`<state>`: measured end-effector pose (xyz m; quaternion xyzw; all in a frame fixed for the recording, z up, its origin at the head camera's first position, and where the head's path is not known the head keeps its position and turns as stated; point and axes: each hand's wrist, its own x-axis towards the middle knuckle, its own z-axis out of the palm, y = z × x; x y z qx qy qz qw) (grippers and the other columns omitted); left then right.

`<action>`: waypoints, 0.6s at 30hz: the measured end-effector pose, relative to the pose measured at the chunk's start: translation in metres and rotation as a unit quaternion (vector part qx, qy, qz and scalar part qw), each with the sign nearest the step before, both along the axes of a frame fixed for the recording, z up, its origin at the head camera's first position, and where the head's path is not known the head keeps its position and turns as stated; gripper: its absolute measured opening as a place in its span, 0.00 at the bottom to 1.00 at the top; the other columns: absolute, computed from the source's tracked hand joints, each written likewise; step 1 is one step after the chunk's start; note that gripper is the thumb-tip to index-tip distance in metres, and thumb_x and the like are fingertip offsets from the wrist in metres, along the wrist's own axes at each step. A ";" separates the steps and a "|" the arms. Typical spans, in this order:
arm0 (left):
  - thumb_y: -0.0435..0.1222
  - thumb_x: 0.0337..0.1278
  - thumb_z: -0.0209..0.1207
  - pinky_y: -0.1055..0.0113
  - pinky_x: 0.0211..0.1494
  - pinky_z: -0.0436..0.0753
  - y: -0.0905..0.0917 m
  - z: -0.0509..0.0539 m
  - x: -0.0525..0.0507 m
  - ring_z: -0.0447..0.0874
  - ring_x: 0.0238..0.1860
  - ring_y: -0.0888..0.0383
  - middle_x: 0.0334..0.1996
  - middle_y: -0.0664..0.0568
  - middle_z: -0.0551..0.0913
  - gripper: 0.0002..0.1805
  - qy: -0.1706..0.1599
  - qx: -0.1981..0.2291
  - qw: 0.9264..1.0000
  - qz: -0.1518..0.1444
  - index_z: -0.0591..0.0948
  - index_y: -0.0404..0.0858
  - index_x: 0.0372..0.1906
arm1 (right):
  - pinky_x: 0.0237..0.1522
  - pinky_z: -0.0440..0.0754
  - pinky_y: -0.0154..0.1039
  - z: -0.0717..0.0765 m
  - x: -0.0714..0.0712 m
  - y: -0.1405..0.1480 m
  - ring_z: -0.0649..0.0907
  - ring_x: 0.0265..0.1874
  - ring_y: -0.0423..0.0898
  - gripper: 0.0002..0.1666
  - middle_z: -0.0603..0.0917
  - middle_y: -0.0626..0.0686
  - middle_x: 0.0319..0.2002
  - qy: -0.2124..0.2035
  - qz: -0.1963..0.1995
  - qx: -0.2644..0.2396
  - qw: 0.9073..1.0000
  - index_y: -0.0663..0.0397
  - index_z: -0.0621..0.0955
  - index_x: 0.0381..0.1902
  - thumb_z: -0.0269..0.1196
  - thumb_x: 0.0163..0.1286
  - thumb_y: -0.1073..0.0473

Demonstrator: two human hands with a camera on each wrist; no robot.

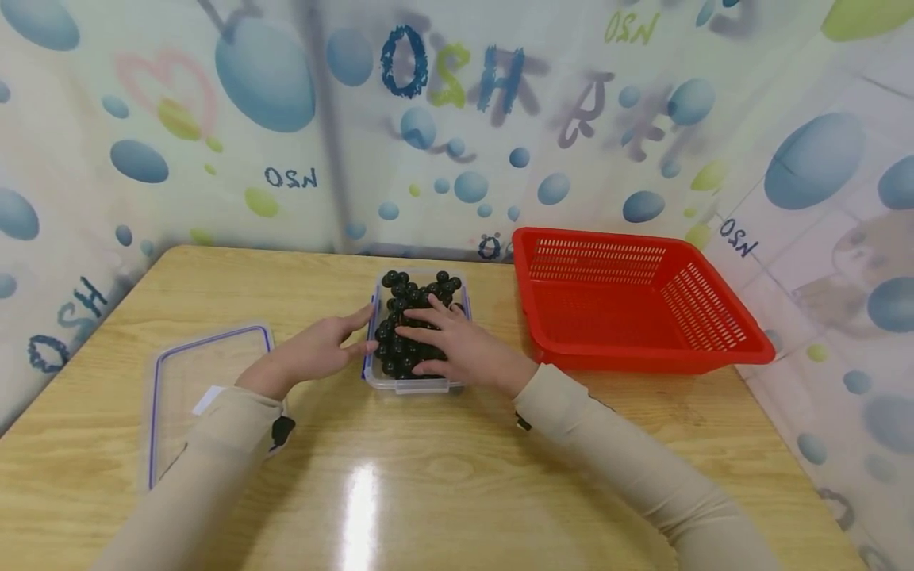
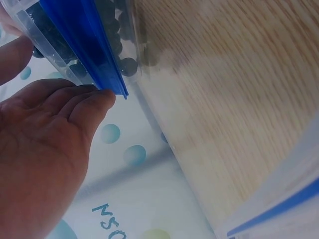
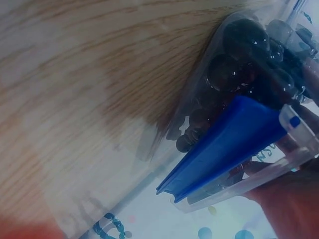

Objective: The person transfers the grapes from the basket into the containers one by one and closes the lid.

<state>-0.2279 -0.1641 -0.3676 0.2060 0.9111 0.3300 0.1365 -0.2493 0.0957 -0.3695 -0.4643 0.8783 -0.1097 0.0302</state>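
Observation:
A clear plastic food container (image 1: 421, 386) with blue side latches stands on the table, full of bunches of dark, shiny grapes (image 1: 400, 349). Against its left wall my left hand (image 1: 317, 349) rests with thumb and fingers extended. Those fingertips touch the blue latch (image 2: 82, 45) in the left wrist view. Over the grapes lies my right hand (image 1: 464, 345), fingers spread and pressing on the fruit. From the right wrist camera, the other blue latch (image 3: 227, 149) hangs down, and grapes (image 3: 244, 40) show through the clear wall; the right fingers are partly hidden there.
A clear lid with a blue seal (image 1: 207, 339) lies on the wooden table (image 1: 400, 492) at the left, partly under the left forearm. To the right of the container stands a red plastic basket (image 1: 650, 361). A patterned curtain (image 1: 428, 174) hangs behind the table.

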 end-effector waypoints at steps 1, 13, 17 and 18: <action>0.45 0.74 0.51 0.41 0.70 0.56 0.000 0.000 0.000 0.55 0.70 0.34 0.71 0.32 0.56 0.39 0.001 0.001 1.000 0.000 0.49 0.32 0.77 | 0.70 0.50 0.62 0.000 0.000 0.000 0.50 0.74 0.62 0.38 0.60 0.51 0.74 -0.001 0.000 -0.001 1.000 0.42 0.67 0.74 0.63 0.69 0.43; 0.56 0.75 0.42 0.36 0.63 0.66 -0.040 0.036 0.031 0.66 0.64 0.30 0.69 0.29 0.60 0.40 0.047 -0.056 0.992 0.098 0.55 0.28 0.75 | 0.70 0.58 0.53 0.039 0.018 -0.030 0.60 0.72 0.52 0.33 0.67 0.53 0.70 0.032 -0.032 -0.020 0.999 0.46 0.71 0.71 0.56 0.74 0.40; 0.52 0.76 0.44 0.36 0.47 0.76 -0.099 0.044 0.054 0.77 0.48 0.27 0.53 0.23 0.75 0.37 0.064 -0.130 0.974 0.171 0.69 0.18 0.63 | 0.59 0.73 0.34 0.058 0.040 -0.074 0.75 0.57 0.43 0.28 0.73 0.52 0.63 -0.020 -0.043 -0.031 0.998 0.52 0.71 0.70 0.54 0.77 0.47; 0.50 0.76 0.45 0.37 0.44 0.77 -0.116 0.041 0.060 0.77 0.45 0.27 0.49 0.21 0.77 0.35 0.062 -0.148 0.969 0.185 0.71 0.15 0.58 | 0.57 0.73 0.32 0.059 0.045 -0.089 0.76 0.56 0.42 0.28 0.74 0.51 0.63 -0.046 -0.048 -0.020 0.998 0.52 0.70 0.71 0.54 0.78 0.48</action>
